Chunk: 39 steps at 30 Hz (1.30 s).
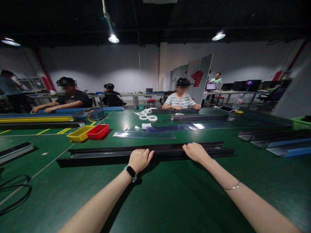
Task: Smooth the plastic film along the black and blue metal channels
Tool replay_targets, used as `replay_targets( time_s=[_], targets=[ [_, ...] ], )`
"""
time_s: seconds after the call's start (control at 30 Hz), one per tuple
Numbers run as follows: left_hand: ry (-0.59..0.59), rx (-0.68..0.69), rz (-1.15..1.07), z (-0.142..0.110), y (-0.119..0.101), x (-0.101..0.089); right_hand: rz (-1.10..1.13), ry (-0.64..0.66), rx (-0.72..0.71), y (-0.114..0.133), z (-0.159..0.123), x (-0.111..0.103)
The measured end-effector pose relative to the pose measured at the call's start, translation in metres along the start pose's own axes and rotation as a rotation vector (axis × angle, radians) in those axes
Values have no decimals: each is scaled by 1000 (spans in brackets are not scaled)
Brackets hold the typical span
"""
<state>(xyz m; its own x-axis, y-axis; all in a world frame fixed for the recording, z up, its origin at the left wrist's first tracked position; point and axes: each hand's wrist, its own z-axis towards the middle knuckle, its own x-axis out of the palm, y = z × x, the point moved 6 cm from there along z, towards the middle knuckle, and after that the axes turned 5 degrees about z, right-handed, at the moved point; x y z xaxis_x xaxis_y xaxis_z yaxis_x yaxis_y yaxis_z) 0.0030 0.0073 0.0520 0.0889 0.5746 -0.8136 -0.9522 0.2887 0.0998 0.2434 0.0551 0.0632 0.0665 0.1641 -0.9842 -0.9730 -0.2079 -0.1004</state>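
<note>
A long black channel-shaped profile (97, 159) lies crosswise on the green table (155, 200), its raised walls running left to right. My left hand (140, 160), with a watch at the wrist, is closed over it near its middle. Farther right, my right hand (195, 152) is curled over the same profile, thumb side inward. Most fingertips of both hands are hidden behind the profile's edge. Beyond it lies a clear plastic strip (143, 134), with a longer glossy strip (187, 126) behind.
Yellow (81, 134) and red (98, 131) bins stand at left. White rings (152, 118) lie farther back. Black and blue profiles (289, 147) rest at right. A cable (18, 191) is near the left edge. Across the table, a co-worker (181, 98) touches another dark profile (175, 111).
</note>
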Motion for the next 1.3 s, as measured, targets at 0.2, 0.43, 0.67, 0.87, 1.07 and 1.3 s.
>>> replay_targets(
  time_s=[0.2,0.43,0.67,0.87,1.07,1.3],
  targets=[
    [4,-3,-4,0,1,1,48,-47,40,0,0,-3],
    [0,0,-1,0,1,1,65,-92,10,6,-3,-3],
    [-34,12,26,-2,0,0,81,-203,8,15,-8,7],
    [-89,3,38,-1,1,-4,71,-319,-36,11,-6,10],
    [-111,-26,47,-3,5,-6,51,-346,-32,-2,-4,10],
    [-127,-39,25,-2,6,-6,5,-337,3,-43,-4,19]
  ],
)
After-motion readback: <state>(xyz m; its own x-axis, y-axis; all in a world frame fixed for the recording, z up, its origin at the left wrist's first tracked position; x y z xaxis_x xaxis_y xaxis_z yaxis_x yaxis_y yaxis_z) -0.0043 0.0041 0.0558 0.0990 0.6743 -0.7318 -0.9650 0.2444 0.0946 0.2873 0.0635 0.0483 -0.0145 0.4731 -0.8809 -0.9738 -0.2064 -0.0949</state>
